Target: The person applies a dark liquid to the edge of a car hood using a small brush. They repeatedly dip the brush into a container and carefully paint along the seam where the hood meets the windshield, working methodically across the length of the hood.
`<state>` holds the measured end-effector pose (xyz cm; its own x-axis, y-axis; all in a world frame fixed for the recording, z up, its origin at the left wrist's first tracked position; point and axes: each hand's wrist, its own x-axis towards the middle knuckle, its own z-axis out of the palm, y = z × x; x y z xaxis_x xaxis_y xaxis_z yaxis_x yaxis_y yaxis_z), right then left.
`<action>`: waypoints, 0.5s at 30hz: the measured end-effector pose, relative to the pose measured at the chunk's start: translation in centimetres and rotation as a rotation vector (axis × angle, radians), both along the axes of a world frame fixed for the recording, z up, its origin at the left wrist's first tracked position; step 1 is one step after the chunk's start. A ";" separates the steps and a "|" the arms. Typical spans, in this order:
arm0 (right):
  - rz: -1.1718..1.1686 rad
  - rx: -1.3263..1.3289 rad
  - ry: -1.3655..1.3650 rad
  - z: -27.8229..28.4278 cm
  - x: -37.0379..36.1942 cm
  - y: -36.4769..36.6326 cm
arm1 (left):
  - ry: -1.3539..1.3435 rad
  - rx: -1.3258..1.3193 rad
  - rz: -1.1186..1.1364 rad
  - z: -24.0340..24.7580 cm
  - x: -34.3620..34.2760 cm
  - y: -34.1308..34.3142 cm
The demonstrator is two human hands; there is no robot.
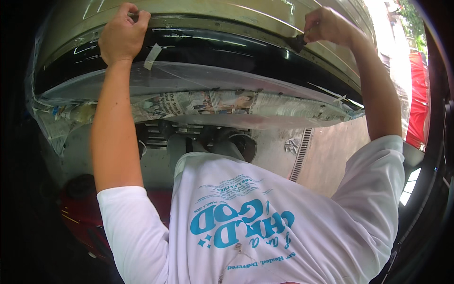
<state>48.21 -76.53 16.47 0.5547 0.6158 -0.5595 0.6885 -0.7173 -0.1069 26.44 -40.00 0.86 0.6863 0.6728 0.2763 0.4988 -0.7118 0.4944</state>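
Both arms reach up to a tan vehicle panel with a glossy black band along its edge. My left hand is closed at the panel's left, fingers curled and pinched; what they hold, if anything, is hidden. On the right, my right hand grips a small dark brush, its wide end against the seam between panel and band. A strip of pale masking tape sticks to the band beside my left wrist.
Clear plastic film and newspaper sheets hang below the black band. Under them are a stool, a floor drain grate and a crumpled rag. A red vehicle stands lower left; red sheeting hangs at right.
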 end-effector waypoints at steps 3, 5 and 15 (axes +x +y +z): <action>0.048 0.142 -0.217 0.1 -2.8 -1.4 | 0.025 -0.001 -0.016 0.6 -0.2 0.0; 0.123 0.171 -0.382 -0.3 -4.5 -2.1 | 0.026 0.008 -0.003 0.5 -0.2 0.1; 0.208 0.171 -0.401 -1.9 -4.9 -1.7 | 0.069 -0.004 0.026 0.5 -0.2 -0.4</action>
<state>43.30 -78.20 14.52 0.5611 0.8014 -0.2071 0.8267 -0.5551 0.0920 26.29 -40.39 1.32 0.6855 0.6920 0.2265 0.5503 -0.6961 0.4612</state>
